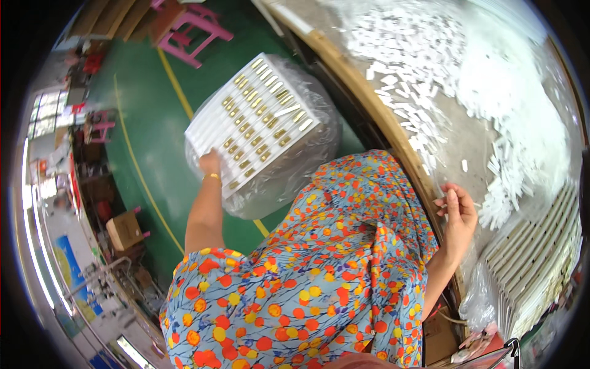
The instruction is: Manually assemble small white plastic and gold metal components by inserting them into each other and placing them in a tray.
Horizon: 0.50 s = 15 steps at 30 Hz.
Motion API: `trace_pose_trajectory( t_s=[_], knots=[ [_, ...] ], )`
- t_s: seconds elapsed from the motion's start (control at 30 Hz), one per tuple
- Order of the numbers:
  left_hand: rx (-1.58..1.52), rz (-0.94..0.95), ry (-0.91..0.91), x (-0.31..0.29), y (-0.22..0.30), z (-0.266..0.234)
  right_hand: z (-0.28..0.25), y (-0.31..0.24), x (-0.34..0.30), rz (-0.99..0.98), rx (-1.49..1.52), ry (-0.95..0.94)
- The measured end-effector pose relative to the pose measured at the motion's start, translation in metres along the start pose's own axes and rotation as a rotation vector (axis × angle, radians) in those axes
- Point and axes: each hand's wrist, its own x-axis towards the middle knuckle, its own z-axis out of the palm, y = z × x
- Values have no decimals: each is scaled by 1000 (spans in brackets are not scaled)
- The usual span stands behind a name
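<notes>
A white tray (206, 126) with rows of small gold-coloured pieces (247, 132) and some white pieces lies to the left, on top of a clear plastic-wrapped load (310, 163). My left hand (209, 162) is at the tray's near left edge, its fingertips blurred and partly hidden, so its grip is unclear. To the right, my right hand (458, 212) hovers by the table's wooden edge with thumb and fingers drawn together. Whatever lies between them is too small to make out. Beyond it, many small white strips (418, 104) are spread over the table.
The table's wooden edge (369, 92) runs diagonally past my lap. A stack of white trays (531, 246) leans at the right beside clear plastic (479, 301). Pink stools (195, 31) stand on the green floor (147, 117), and a cardboard box (125, 230) sits at the left.
</notes>
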Motion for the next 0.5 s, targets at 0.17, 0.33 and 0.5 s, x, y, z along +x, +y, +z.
trace_pose_trajectory(
  t_s=[0.17, 0.33, 0.5],
  knots=[
    [-519, 392, 247, -34, 58, -14, -3, -3, 6, 9, 16, -4],
    [-389, 1019, -118, -98, 187, -43, -12, -4, -1, -51, 1, 40],
    [-328, 1026, -39, -105, 187, -23, -12, -2, -2, -41, -19, 2]
  ],
)
